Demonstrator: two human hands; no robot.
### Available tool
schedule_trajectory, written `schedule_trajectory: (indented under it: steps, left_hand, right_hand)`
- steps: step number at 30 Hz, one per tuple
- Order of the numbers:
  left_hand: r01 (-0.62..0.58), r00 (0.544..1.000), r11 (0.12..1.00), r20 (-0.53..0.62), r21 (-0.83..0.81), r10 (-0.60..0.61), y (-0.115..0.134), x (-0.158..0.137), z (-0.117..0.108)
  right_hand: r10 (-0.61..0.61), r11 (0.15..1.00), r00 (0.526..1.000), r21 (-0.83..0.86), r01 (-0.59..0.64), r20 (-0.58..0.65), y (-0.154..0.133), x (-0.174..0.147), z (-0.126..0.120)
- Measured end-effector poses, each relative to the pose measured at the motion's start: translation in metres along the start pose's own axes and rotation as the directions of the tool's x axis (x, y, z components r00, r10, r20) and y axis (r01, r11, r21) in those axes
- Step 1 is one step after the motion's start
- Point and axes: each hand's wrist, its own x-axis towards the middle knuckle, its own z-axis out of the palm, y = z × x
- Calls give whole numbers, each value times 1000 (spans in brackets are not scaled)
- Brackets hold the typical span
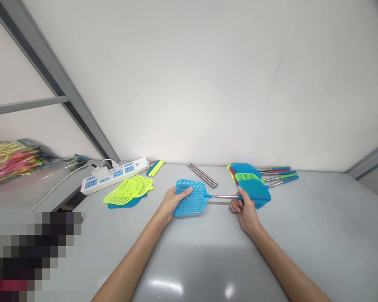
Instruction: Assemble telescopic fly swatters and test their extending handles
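A workshop, as we read it, a grey table (327, 230) before us, mesh heads (134, 187), metal rods (203, 175) and grips (159, 167) in separate piles, whole swatters (247, 169) in a stack, a power strip (116, 174), a frame (48, 63), a bag (47, 176) of bright goods

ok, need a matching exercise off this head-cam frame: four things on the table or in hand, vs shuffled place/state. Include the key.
Things
1. White rectangular power strip with blue sockets
2. Thin silver metal tubes
3. Loose yellow mesh swatter heads
4. Central blue mesh swatter with silver shaft

Place or state
A. Side by side on the grey table, near the wall
B. Held by the left hand and right hand
C. Overlapping, above a blue head
D. White plug inserted

Pairs: 1-D, 2-A, 3-C, 4-B
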Motion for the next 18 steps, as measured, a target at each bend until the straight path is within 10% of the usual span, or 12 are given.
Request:
schedule_trajectory:
  steps: [9, 18]
  left_hand:
    - [-260, 963, 958, -35, 122, 266, -3, 6, -3]
    - [-541, 765, 666, -28, 514, 643, 7, 1, -10]
  right_hand:
    - [-56, 994, 981, -103, 38, -184, -7, 6, -4]
    - [-90, 992, 996, -85, 88, -24, -10, 7, -4]
